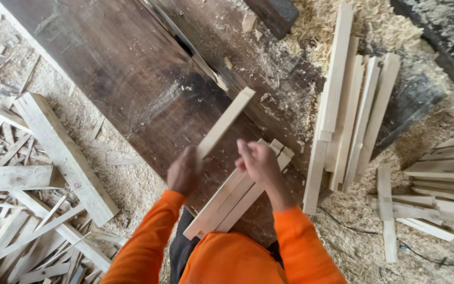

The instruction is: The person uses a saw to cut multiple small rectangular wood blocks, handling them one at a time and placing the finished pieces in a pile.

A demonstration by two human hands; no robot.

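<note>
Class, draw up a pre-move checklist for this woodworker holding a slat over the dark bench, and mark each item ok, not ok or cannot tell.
1. Left hand grips the raised slat: ok.
2. Right hand rests on the slat bundle: ok.
3. Bundle lies flat on the bench: ok.
4. Bench free of shavings: not ok.
5. Floor offcuts kept away from feet: cannot tell.
6. Stacked slats stable: cannot tell.

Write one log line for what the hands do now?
left hand: holds slat | right hand: on slat bundle | bench: dark, sawdust
</note>
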